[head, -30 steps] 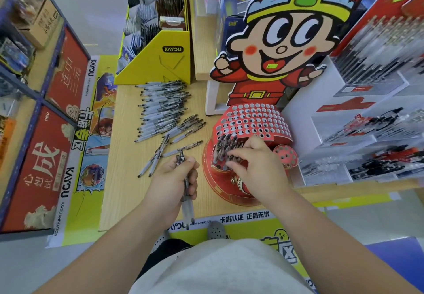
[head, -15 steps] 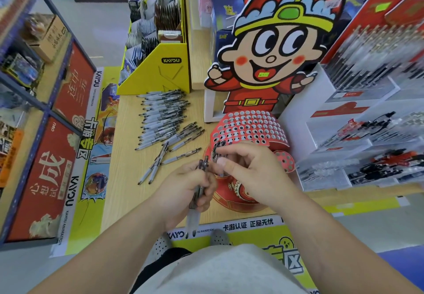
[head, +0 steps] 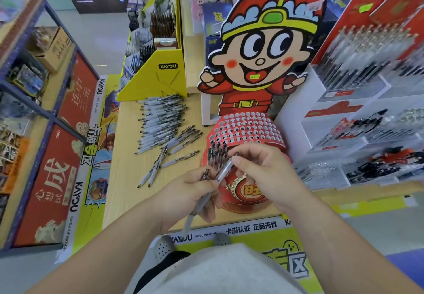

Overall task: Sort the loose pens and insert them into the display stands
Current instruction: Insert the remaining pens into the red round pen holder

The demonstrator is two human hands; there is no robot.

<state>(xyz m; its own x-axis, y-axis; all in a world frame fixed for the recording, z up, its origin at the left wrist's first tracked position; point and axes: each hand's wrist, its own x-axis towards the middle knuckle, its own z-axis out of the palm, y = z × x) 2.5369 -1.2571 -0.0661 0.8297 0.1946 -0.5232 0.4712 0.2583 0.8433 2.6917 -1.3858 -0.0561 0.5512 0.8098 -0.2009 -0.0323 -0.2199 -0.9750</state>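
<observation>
The left hand (head: pixel 190 194) is curled around a small bundle of pens (head: pixel 192 216); the clicker ends project above the fingers and one grey barrel projects below the palm toward the counter (head: pixel 125 163) edge. The right hand (head: pixel 266 172) pinches the upper end of a single pen (head: pixel 223 170) between thumb and forefinger. This pen is tilted, its lower end meeting the left hand's fingers, and it lies between the two hands directly in front of the red display stand (head: pixel 246 128). A cluster of inserted pens (head: pixel 216 152) stands upright in the stand's near-left holes, just beside the right thumb. The loose pens (head: pixel 160 121) lie in a row on the counter, left of the stand and well apart from both hands
</observation>
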